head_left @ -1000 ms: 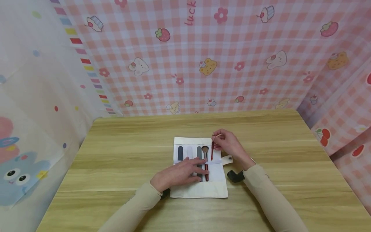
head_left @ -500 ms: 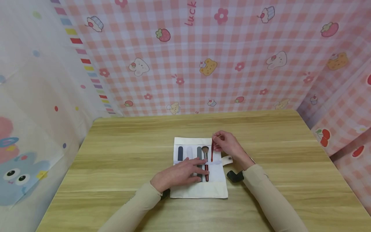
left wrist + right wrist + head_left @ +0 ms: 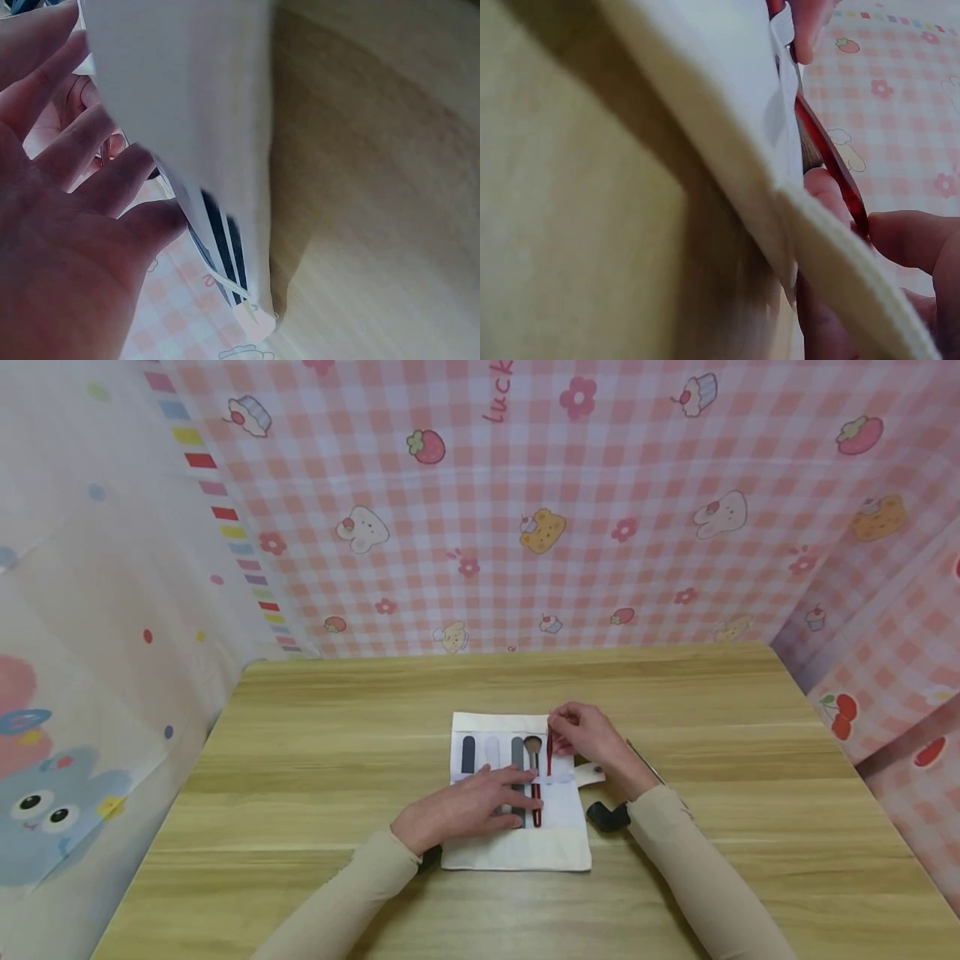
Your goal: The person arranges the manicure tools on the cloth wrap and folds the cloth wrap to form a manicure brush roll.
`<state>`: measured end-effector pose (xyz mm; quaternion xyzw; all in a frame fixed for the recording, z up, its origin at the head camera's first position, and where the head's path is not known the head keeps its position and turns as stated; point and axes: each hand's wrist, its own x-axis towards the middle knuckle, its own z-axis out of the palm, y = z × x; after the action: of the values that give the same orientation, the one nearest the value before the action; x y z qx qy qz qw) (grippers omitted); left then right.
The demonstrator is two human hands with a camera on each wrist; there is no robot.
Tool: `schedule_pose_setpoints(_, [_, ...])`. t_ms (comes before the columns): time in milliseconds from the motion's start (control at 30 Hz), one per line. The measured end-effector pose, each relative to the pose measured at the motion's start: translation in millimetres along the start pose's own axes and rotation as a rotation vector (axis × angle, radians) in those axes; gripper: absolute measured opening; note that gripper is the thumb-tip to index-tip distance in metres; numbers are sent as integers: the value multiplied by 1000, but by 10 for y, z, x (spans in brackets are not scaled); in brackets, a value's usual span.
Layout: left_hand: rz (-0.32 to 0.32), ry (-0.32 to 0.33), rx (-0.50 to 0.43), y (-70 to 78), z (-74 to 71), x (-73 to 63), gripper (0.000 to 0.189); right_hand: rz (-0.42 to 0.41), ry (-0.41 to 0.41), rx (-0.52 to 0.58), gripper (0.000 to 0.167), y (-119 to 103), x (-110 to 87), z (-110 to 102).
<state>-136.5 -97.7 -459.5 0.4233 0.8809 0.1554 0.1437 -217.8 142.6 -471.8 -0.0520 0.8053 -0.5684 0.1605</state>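
Observation:
My right hand pinches a slim red tool between thumb and fingertips at its top. The tool stands at the right side of a cream cloth roll pouch, its lower end by the white elastic band. In the right wrist view, the same tool slopes behind the pouch's edge; its exact kind is unclear. My left hand lies across the pouch, fingers spread and pressing it. Beneath those fingers are a makeup brush with a red handle and a grey strip.
Also in the pouch are a dark strip and a pale strip. A snap strap juts to the right. Near my right wrist lies a thin metallic stick, partly hidden by the sleeve. Patterned cloth hangs behind the wooden table.
My right hand has lowered slightly with the red tool, and less of the tool shows above the fingers. More of the metallic stick shows beside the wrist. My left hand stays on the pouch.

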Motion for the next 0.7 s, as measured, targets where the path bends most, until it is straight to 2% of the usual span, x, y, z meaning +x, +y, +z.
schedule_pose_setpoints(233, [-10, -5, -3, 8, -17, 7, 36, 2, 1, 27, 29, 16, 7, 1])
schedule_pose_setpoints(700, [-5, -2, -4, 24, -21, 7, 35, -6, -20, 12, 27, 3, -19, -16])
